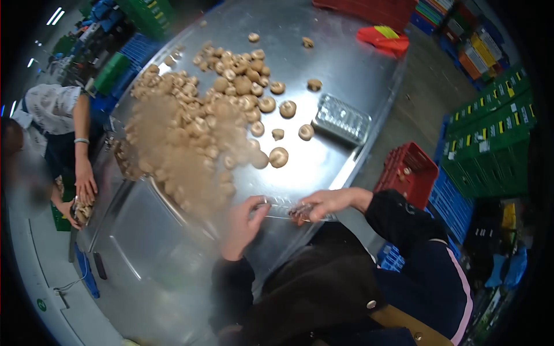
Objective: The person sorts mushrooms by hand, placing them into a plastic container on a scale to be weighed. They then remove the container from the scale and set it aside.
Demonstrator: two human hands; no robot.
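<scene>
A clear plastic punnet [281, 209] lies at the near edge of the metal table, between my two hands. My left hand [242, 228] grips its left end, thumb and forefinger curled at the rim. At the punnet's right side, my right hand [330, 203] has its fingers bent down over something dark brown that I cannot make out. Beyond my hands spreads a large heap of brown mushrooms [190, 130], partly blurred by a smear on the lens. A few loose mushrooms, including one large mushroom [279, 157], lie apart from the heap.
Clear punnets [343, 119] stand stacked near the right edge of the metal table [283, 69]. A red and yellow packet [384, 40] lies farther back. To the right are a red crate [408, 173] and green crates [490, 135]. A co-worker [57, 132] handles mushrooms at the left.
</scene>
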